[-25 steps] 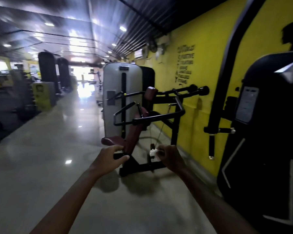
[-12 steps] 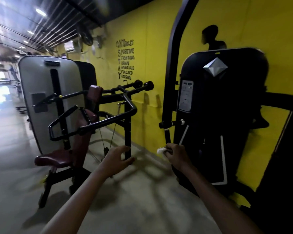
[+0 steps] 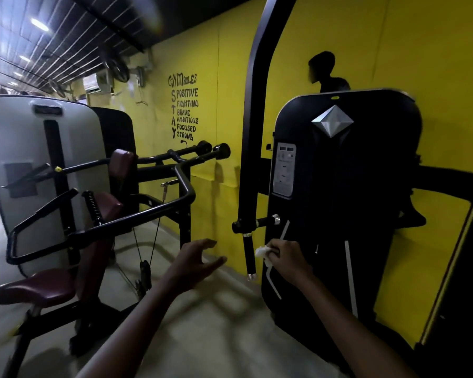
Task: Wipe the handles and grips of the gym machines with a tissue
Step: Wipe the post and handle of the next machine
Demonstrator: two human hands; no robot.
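Maroon vinyl covers the seat (image 3: 34, 287) and pads of the seated machine, which stands left of the hanging handle (image 3: 249, 253), the landmark used here. Its black tubular press arms (image 3: 137, 218) project toward the viewer, apparently so that a seated user can reach them; their far ends carry round knobs (image 3: 222, 151) near the yellow wall (image 3: 224, 77). A grey weight-stack shroud (image 3: 19, 148) stands behind the seat, its left edge cut off by the frame.

The left hand (image 3: 194, 260), lower left of the handle, holds nothing: fingers spread and loosely extended, apart from every surface, probably for balance during the reach.

The handle hangs vertically from a curved black upright (image 3: 253, 110), beside a short horizontal grip (image 3: 266, 221); both are likely placed at that height for a standing user. Just right of the handle, the right hand (image 3: 284, 259) clenches a crumpled white tissue (image 3: 263, 252), its bunched end protruding toward the handle. The tissue lies very close to the grip surface; whether it touches cannot be told.

Further right stands a black shrouded machine (image 3: 347, 186) with an instruction placard (image 3: 284, 170), its text illegible. Its lower body and right side fall in deep shadow. A person's silhouette (image 3: 325, 73) shows above it, detail indistinct.
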